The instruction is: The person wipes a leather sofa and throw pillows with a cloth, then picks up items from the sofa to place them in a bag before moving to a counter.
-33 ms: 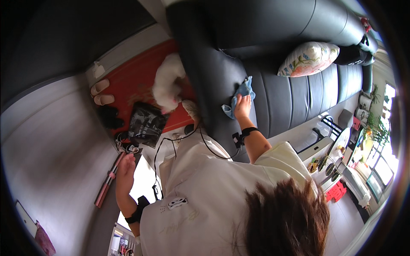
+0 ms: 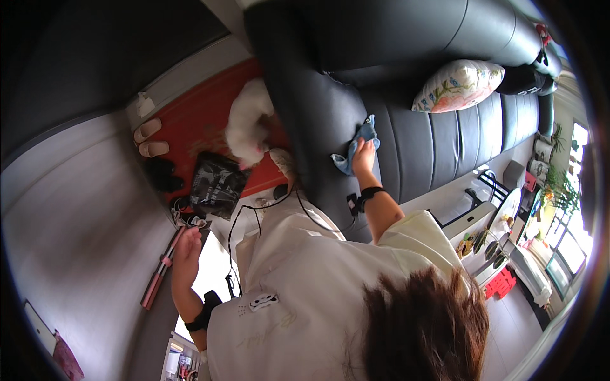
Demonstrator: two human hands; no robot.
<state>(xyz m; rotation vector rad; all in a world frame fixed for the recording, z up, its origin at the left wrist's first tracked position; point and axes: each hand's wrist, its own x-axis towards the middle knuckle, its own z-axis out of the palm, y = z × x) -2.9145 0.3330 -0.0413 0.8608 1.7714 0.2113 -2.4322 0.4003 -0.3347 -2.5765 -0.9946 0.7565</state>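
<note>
My right hand presses a crumpled blue cloth onto the armrest end of the black leather sofa, with its fingers closed over the fabric. Part of the cloth sticks out beyond my fingertips, and another part spreads to the left of them. Low on the left, my left hand hangs in the air with its fingers loosely stretched, holding nothing. It is nearest to a pink-and-dark pole-like thing leaning by the grey wall panel. Both wrists wear black straps.
A white furry animal stands on the red mat by my shoe. A black plastic bag, slippers and dark shoes lie nearby. Black cables hang along my body. A floral cushion rests on the sofa.
My right hand and the cloth have shifted slightly to the right on the armrest, and the cloth's folds look a little different. My left hand stays where it was.
</note>
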